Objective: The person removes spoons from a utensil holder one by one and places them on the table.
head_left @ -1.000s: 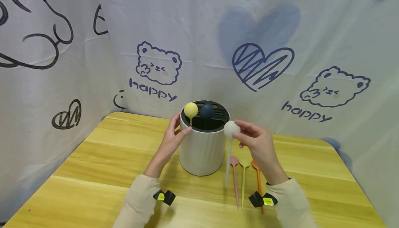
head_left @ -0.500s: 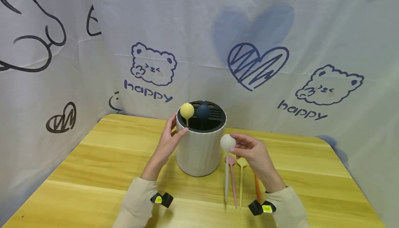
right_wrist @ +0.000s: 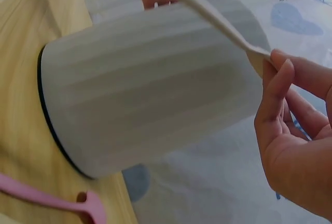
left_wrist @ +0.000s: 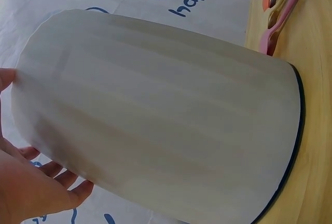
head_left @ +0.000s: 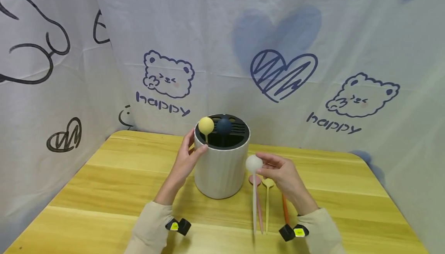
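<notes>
A white ribbed utensil holder (head_left: 219, 175) with a black slotted top stands upright on the table. My left hand (head_left: 183, 163) grips its left side, thumb at the front rim and fingers round the side. In the holder stand a yellow spoon (head_left: 206, 125) and a navy spoon (head_left: 224, 126), round heads up. Right of the holder, my right hand (head_left: 284, 176) pinches a white spoon (head_left: 254, 163) by its round head between thumb and fingers, handle hanging down. In the right wrist view, the fingertips press the edge of the white spoon's head (right_wrist: 257, 58).
On the wooden table (head_left: 114, 184), right of the holder, lie a pink spoon (head_left: 255, 180), a pale yellow spoon (head_left: 268, 183) and an orange spoon (head_left: 285, 209), partly hidden by my right arm. A white printed cloth (head_left: 222, 61) hangs behind the table.
My right hand has lowered the white spoon from beside the holder's rim to in front of the pink spoon. My left hand keeps its hold on the holder. The head view has shifted slightly.
</notes>
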The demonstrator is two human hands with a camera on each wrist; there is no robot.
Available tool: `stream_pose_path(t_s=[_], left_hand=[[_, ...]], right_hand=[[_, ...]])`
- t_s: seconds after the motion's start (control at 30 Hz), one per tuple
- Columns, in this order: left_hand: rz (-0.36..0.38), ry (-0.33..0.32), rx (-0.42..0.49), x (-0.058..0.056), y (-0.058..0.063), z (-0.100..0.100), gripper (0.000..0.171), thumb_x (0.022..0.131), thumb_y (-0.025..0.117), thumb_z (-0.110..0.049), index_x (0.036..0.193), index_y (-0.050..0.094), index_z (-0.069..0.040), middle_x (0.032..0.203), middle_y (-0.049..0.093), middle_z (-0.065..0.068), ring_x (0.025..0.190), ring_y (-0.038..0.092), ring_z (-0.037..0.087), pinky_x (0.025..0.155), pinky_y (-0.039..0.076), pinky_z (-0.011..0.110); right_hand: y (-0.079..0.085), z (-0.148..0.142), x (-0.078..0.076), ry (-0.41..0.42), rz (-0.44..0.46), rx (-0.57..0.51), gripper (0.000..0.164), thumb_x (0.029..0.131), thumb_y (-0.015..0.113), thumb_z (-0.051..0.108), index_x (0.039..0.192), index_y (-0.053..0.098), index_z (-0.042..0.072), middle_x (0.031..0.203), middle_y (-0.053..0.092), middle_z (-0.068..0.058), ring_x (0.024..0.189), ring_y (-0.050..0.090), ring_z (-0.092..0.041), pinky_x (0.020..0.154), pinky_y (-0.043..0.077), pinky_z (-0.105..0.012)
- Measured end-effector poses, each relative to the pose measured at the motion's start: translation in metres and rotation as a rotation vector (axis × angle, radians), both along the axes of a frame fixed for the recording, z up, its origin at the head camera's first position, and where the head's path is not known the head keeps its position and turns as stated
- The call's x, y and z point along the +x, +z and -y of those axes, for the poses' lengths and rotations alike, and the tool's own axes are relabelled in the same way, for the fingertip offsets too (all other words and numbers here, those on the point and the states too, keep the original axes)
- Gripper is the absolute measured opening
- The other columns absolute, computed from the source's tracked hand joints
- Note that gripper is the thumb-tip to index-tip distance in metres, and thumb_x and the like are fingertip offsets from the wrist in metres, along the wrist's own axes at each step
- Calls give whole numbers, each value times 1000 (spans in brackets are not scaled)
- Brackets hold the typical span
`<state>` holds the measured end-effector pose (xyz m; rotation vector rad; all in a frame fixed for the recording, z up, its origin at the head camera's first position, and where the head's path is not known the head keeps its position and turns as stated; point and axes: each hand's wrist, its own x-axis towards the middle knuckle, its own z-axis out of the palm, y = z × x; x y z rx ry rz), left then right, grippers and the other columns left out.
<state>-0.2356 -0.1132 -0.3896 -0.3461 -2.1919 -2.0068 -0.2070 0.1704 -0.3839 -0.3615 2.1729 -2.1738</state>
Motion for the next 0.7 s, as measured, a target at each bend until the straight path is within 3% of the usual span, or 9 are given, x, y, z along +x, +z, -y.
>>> stream_pose_path(t_s=[0.27,0.7], left_hand=[[1,1,-1,0,-1,-1,75,93,59,-31,154,20,-10,158,19,12,143,21,31,114,19,51],[-31,22,-9,2,-1,-3,77,92,59,-31,154,19,-9,158,20,14,142,22,32,114,20,52]], right_hand=[[-13,-12,-10,9,40,2,50,81,69,-8,127,51,-17,98,68,-2,81,61,-10,64,51,-20],[-23,-26,-16,9,116,80,51,83,70,-2,130,51,-14,102,66,-6,85,61,-13,70,52,-23]])
